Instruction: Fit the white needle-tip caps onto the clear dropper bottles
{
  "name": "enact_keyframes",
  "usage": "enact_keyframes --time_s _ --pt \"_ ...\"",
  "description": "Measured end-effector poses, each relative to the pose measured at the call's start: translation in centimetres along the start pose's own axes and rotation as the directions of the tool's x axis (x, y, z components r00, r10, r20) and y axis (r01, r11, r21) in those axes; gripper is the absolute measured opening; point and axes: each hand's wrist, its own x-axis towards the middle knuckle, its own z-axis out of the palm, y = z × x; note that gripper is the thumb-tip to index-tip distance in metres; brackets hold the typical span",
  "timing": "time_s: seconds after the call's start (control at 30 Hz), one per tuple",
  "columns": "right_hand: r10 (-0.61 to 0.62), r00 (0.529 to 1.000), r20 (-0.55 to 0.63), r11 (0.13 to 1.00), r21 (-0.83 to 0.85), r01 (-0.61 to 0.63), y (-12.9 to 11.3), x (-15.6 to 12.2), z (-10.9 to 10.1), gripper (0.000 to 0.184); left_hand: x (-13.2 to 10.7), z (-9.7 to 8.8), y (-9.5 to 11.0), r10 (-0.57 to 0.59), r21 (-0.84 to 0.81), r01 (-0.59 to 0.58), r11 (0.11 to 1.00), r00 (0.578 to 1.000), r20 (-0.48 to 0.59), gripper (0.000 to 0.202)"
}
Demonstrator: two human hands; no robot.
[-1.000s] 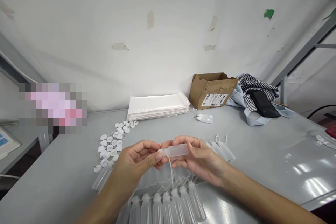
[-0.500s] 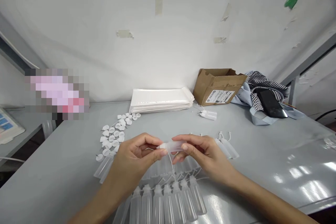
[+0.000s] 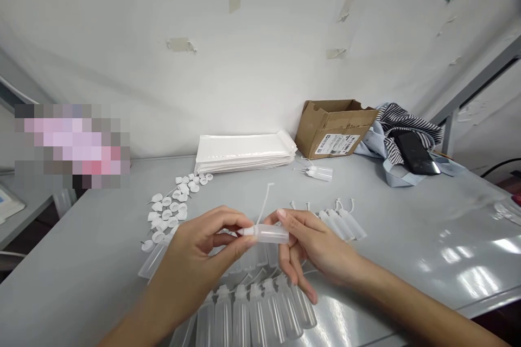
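Note:
A small translucent squeeze bottle (image 3: 272, 234) lies level between my two hands, its tip pointing left and a thin tethered strap standing up from its neck. My left hand (image 3: 207, 244) pinches the white nozzle end between thumb and index finger. Around the bottle's base end is my right hand (image 3: 313, 238), its thumb raised near the top and its lower fingers stretched down. Below the hands, several larger clear bottles (image 3: 243, 314) lie side by side in a row. More small bottles (image 3: 340, 225) rest beyond my right hand. White caps (image 3: 166, 211), some with thin needles, are scattered left.
A stack of white padded envelopes (image 3: 244, 152) lies against the wall, beside an open cardboard box (image 3: 336, 130). Near the box is a small bottle with needle tips (image 3: 319, 173). A black phone (image 3: 415, 152) rests on striped cloth (image 3: 419, 119) at right.
The bottle has turned about its length: its strap, which hung down, now points up. My right hand's thumb has lifted and its lower fingers have spread downward. The view has shifted slightly.

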Motion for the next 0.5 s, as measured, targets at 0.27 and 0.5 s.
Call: enact_keyframes --time_s 0.27,0.5 --pt "-0.379 0.910 -0.169 0.664 -0.734 0.140 -0.8 -1.0 0.5 0.025 0.6 0.0 -0.4 -0.212 -0.159 0.225 0.961 0.972 0.097 0.016" --pt "0.160 0.984 0.084 0.987 -0.007 -0.160 -0.6 -0.9 0.2 0.043 0.1 -1.0 -0.1 0.205 -0.008 -0.206 0.978 0.963 0.174 0.006"
